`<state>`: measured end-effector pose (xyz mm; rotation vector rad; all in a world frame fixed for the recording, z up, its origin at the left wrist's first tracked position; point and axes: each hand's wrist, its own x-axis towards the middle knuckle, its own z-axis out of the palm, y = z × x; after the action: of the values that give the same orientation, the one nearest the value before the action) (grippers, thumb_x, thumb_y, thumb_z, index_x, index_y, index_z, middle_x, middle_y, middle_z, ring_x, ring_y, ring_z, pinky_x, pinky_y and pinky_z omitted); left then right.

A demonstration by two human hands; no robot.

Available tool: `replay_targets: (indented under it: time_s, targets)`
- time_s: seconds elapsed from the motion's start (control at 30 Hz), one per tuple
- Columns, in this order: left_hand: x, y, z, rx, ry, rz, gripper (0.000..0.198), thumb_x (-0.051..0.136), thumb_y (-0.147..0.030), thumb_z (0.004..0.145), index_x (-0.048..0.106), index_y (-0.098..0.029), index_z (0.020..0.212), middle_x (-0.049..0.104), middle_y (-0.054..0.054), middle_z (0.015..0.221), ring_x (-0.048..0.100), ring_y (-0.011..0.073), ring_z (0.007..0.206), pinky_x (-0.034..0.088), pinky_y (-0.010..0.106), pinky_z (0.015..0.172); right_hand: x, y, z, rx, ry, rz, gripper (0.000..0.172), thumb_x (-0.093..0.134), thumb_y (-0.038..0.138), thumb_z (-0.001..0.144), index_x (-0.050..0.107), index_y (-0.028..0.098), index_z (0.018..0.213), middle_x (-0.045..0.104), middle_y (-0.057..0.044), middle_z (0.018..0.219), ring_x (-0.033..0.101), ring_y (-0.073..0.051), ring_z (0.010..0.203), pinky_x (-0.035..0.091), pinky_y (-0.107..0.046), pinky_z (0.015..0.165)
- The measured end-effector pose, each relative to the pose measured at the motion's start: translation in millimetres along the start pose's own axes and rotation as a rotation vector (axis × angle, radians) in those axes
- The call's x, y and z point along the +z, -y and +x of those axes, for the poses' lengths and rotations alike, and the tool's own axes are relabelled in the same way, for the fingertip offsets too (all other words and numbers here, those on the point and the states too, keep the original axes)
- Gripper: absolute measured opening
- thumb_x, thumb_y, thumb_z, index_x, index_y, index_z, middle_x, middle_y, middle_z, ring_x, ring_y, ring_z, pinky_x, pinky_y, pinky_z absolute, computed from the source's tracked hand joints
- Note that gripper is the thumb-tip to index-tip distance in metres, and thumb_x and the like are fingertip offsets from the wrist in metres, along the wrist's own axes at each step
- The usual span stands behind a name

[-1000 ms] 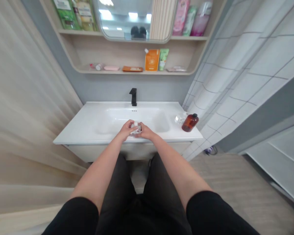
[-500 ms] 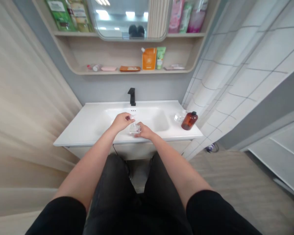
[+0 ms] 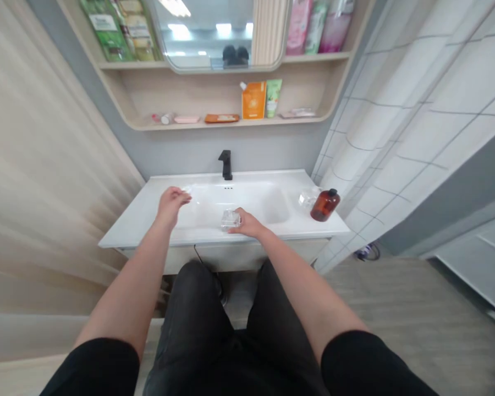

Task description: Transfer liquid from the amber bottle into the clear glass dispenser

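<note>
Over the front part of the white sink, my right hand grips a small clear square glass container from its right side. My left hand is up to the left, above the sink's left end and apart from the container. Its fingers are pinched together. A faint clear piece shows at the fingertips, too small and pale to name. On the right of the counter stands an amber bottle with a black cap, beside a clear glass-like object.
A black faucet rises behind the sink. Above it, a wooden shelf holds an orange pouch, a green tube and several small items. A mirror hangs between bottles. The tiled wall borders the counter's right.
My left hand has moved away from the glass container, to the left. My right hand still holds the container in nearly the same place. The view has shifted slightly.
</note>
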<state>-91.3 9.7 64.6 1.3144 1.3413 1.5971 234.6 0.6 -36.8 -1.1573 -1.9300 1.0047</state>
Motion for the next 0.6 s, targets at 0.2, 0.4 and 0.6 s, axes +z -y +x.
replay_targets:
  time_s: [0.2,0.4,0.6]
  targets:
    - [-114.2,36.3,14.7,-0.186,-0.347,0.43,0.034,0.084,-0.034,0.074,0.052,-0.023,0.079,0.055,-0.002,0.067,0.066,0.0258,0.084,0.053,0.047,0.088,-1.0,-1.2,0.4,-0.008,0.015,-0.01,0.079,0.104,0.045,0.063,0.061,0.027,0.127,0.073,0.003,0.101,0.071,-0.024,0.093,0.055,-0.035,0.087]
    - [-158.2,61.3,27.2,-0.203,-0.338,0.906,0.028,0.081,-0.026,0.073,0.053,-0.024,0.071,0.047,0.001,0.066,0.067,0.0364,0.105,0.049,0.056,0.104,-3.3,2.4,-2.2,-0.02,0.015,-0.047,0.078,0.103,0.046,0.066,0.06,0.026,0.128,0.071,0.002,0.101,0.069,-0.024,0.093,0.053,-0.035,0.087]
    - [-142.1,80.9,42.8,-0.092,-0.213,1.085,0.013,0.071,-0.024,0.085,0.061,-0.018,0.089,0.062,0.008,0.098,0.063,0.0331,0.113,0.05,0.052,0.108,-5.1,6.0,-3.2,0.001,0.026,-0.023,0.08,0.104,0.046,0.064,0.061,0.026,0.129,0.072,0.001,0.101,0.07,-0.025,0.093,0.054,-0.036,0.087]
